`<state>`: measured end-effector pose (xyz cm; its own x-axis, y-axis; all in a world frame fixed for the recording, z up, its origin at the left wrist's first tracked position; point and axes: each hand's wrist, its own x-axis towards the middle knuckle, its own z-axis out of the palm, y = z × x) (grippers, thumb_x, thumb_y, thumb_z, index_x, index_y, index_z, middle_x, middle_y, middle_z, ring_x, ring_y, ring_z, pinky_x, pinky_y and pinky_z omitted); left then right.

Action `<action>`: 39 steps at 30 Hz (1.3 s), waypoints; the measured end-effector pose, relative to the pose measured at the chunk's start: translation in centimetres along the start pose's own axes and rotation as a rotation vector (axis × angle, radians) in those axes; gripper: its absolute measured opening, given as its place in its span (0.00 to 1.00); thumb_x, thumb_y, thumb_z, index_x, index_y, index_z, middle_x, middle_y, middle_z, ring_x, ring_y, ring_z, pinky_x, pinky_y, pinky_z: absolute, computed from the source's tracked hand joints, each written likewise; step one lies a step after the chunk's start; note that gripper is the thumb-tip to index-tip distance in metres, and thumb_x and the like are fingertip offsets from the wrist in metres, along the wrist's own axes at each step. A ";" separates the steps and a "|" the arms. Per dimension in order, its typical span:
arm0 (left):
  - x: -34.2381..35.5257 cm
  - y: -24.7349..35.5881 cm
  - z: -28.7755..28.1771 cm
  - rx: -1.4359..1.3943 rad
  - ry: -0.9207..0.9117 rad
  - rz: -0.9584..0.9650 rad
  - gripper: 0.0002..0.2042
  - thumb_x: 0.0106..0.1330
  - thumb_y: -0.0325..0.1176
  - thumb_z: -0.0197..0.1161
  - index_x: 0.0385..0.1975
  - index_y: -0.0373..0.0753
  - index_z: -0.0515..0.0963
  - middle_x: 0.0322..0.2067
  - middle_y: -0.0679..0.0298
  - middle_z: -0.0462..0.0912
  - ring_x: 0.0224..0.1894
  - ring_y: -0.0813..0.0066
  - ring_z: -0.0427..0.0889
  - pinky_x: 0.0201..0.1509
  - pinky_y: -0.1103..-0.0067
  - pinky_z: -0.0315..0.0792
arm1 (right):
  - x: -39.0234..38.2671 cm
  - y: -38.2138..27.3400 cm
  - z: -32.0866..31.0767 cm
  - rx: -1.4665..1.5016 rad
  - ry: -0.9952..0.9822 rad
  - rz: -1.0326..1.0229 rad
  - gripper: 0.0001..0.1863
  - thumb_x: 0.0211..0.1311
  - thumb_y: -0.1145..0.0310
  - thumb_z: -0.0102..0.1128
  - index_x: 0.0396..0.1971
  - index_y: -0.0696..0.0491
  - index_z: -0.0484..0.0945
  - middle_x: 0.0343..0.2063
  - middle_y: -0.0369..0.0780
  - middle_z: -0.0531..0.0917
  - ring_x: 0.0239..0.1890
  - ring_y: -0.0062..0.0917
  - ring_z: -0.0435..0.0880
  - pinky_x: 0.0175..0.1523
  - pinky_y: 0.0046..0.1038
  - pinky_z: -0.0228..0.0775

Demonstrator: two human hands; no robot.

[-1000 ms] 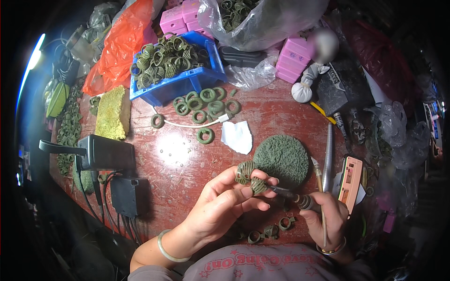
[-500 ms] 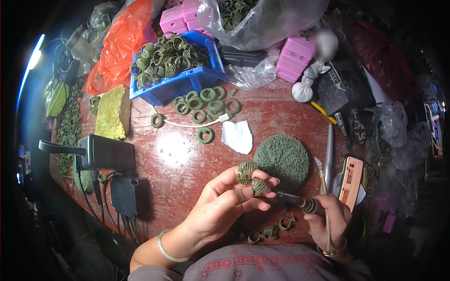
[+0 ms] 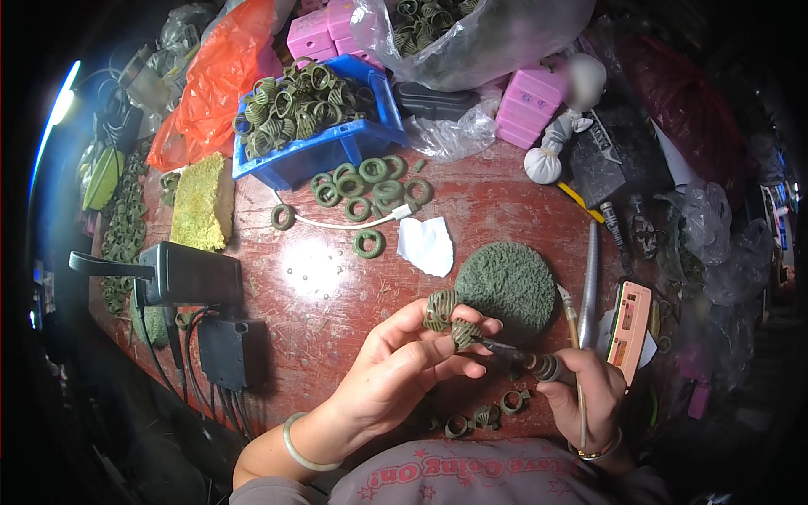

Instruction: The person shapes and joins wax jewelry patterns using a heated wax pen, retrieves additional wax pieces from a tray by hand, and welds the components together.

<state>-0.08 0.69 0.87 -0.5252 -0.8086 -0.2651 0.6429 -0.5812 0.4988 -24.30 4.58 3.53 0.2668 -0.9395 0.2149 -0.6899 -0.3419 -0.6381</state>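
Just in front of the round green pad (image 3: 505, 284) on the red table (image 3: 337, 286), my left hand (image 3: 396, 374) held a small carved green ring (image 3: 450, 318), fingers closed around it with the fingertips pinching its rim. My right hand (image 3: 589, 391), to the pad's near right, was wrapped shut around a slim rotary tool (image 3: 526, 360), its tip touching the ring. More finished rings (image 3: 486, 415) lay nearer to me than the pad. Beyond the pad sat a scrap of white paper (image 3: 427, 244), loose green rings (image 3: 366, 185) and a blue bin (image 3: 311, 143) heaped with more. I judged the ring hard, light and brittle, likely to chip if dropped or forced; best gripped by its outer edge, clear of the carved part being worked.
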 end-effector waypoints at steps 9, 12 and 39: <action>0.0 0.1 0.0 0.012 0.020 -0.014 0.19 0.69 0.29 0.51 0.59 0.33 0.66 0.56 0.47 0.74 0.54 0.64 0.77 0.57 0.70 0.73 | 0.1 0.2 0.1 0.005 0.020 0.017 0.17 0.57 0.63 0.69 0.35 0.60 0.75 0.24 0.43 0.80 0.24 0.33 0.81 0.28 0.31 0.71; 0.0 0.0 0.0 0.021 0.018 -0.007 0.19 0.69 0.29 0.51 0.59 0.33 0.66 0.56 0.47 0.74 0.55 0.64 0.77 0.56 0.70 0.73 | 0.2 0.0 0.2 -0.003 0.006 -0.013 0.17 0.57 0.62 0.69 0.35 0.60 0.75 0.24 0.42 0.80 0.23 0.33 0.81 0.28 0.31 0.71; 0.1 -0.1 -0.5 -0.044 -0.032 0.013 0.17 0.69 0.27 0.48 0.57 0.32 0.67 0.57 0.45 0.73 0.56 0.61 0.77 0.57 0.70 0.73 | -0.1 0.2 -0.1 0.031 0.011 0.044 0.17 0.56 0.63 0.70 0.36 0.61 0.76 0.26 0.43 0.80 0.25 0.34 0.81 0.29 0.31 0.71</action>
<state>0.07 0.62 0.40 -0.5336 -0.8132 -0.2324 0.6731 -0.5747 0.4655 -24.50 4.64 3.44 0.2290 -0.9538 0.1945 -0.6795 -0.2997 -0.6696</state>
